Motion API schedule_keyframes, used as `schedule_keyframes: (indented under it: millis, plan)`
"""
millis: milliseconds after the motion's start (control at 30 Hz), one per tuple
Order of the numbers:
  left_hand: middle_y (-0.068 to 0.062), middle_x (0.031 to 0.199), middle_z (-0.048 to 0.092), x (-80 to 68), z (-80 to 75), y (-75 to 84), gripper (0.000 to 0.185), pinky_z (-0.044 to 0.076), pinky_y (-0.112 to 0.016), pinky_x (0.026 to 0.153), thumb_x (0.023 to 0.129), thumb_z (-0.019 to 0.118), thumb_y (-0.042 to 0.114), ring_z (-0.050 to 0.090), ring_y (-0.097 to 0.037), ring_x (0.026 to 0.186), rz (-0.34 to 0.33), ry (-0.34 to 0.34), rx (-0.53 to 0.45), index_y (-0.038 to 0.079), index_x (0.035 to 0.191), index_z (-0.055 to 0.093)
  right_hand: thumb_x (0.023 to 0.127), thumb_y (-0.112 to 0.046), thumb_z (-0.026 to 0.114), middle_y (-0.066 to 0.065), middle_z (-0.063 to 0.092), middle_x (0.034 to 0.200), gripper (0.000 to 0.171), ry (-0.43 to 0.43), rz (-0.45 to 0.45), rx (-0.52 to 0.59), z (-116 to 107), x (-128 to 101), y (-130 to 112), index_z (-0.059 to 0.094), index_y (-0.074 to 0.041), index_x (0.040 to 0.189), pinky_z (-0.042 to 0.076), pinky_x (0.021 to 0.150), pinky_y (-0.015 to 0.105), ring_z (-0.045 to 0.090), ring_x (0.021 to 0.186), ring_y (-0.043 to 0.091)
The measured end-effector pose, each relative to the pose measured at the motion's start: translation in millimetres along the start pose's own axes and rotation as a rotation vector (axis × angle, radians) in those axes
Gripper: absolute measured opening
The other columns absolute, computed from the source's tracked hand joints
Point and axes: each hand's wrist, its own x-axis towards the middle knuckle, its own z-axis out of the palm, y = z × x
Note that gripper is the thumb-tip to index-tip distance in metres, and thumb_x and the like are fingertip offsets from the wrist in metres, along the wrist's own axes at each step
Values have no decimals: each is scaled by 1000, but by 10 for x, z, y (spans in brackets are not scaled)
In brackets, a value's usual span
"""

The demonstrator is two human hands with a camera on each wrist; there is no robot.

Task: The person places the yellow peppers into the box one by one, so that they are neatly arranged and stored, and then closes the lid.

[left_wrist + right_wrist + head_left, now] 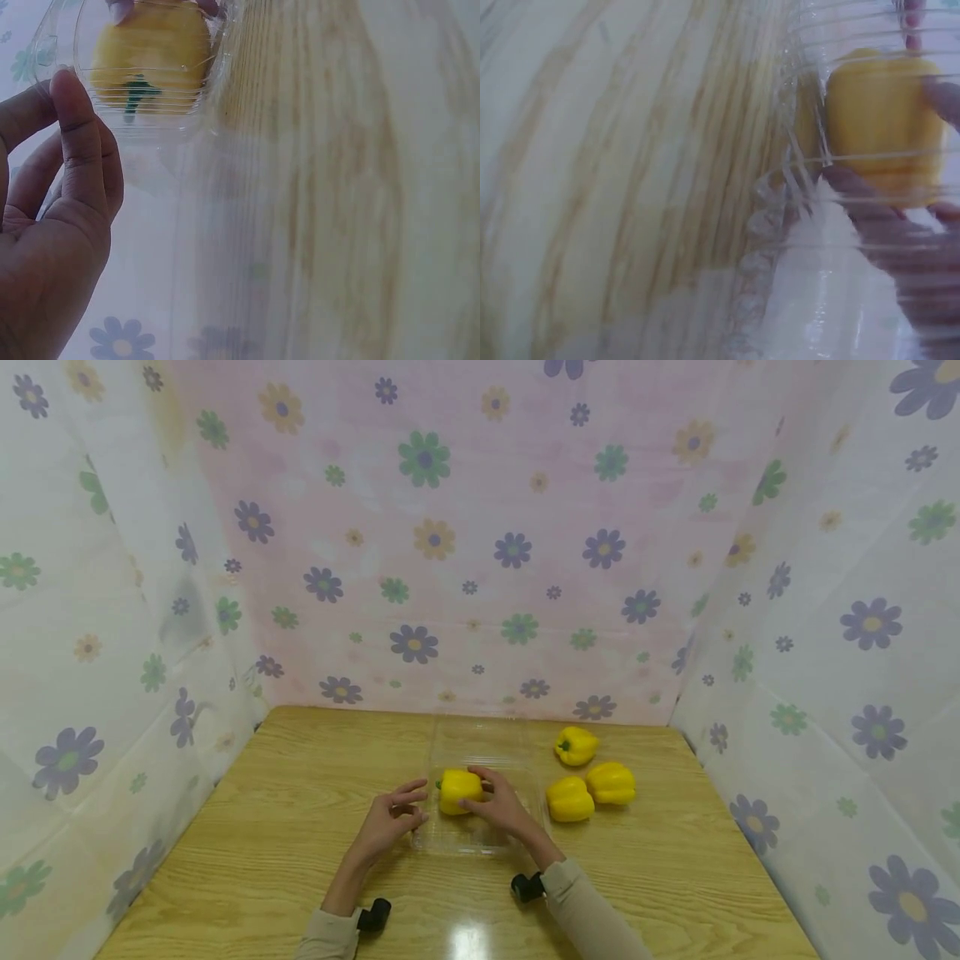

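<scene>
A yellow bell pepper (456,792) with a green stem lies on its side in the clear plastic clamshell container (467,843), stem to the left. My right hand (502,808) grips it from the right, thumb in front and fingers behind. The right wrist view shows this pepper (881,124) through the ribbed clear wall, with the fingers around it. At the container's left side, my left hand (388,820) pinches the rim between thumb and finger. Through the plastic in the left wrist view, the green stem (137,94) faces this hand.
Right of the container lie three more yellow bell peppers: one at the back (576,746), one in front (570,799) and one farther right (611,783). The container's clear lid (480,739) stands folded open behind it. Flowered curtains (465,527) enclose the wooden table (300,793).
</scene>
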Motion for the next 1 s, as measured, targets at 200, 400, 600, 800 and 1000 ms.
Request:
schedule_keyframes:
  millis: [200, 400, 600, 800, 1000]
  plan:
    - [-24, 156, 42, 8, -19, 20, 44, 56, -22, 63, 93, 70, -2, 60, -18, 87, -17, -6, -5, -16, 133, 58, 93, -19, 77, 23, 49, 148, 63, -7, -21, 25, 4, 38, -7, 50, -4, 147, 48, 106, 57, 52, 130, 47]
    - [-22, 156, 43, 19, -45, 18, 43, 56, -22, 64, 93, 69, -3, 60, -20, 88, -28, -10, -1, -15, 133, 59, 92, -19, 78, 24, 52, 144, 62, 5, -24, 34, 23, 63, -42, 52, -2, 145, 49, 104, 57, 55, 127, 47]
    - [-23, 156, 42, 25, -53, 11, 43, 56, -22, 64, 93, 70, -2, 61, -19, 87, -17, -25, -2, -15, 133, 58, 92, -19, 78, 24, 53, 143, 62, 1, -20, 30, 49, 77, -57, 51, -1, 145, 51, 104, 53, 56, 126, 45]
    - [-23, 156, 41, 25, -43, 8, 44, 56, -22, 64, 93, 70, -1, 60, -18, 86, -16, -27, -15, -14, 133, 59, 92, -22, 78, 22, 52, 143, 64, -10, -3, 52, 55, 86, -35, 51, -3, 146, 54, 100, 51, 56, 126, 44]
    - [-23, 156, 42, 35, -36, -7, 44, 57, -22, 64, 93, 70, -2, 60, -18, 86, -9, -37, -15, -15, 133, 59, 92, -22, 78, 22, 49, 149, 64, -28, -7, 59, 48, 82, -31, 50, -3, 147, 53, 101, 53, 55, 127, 46]
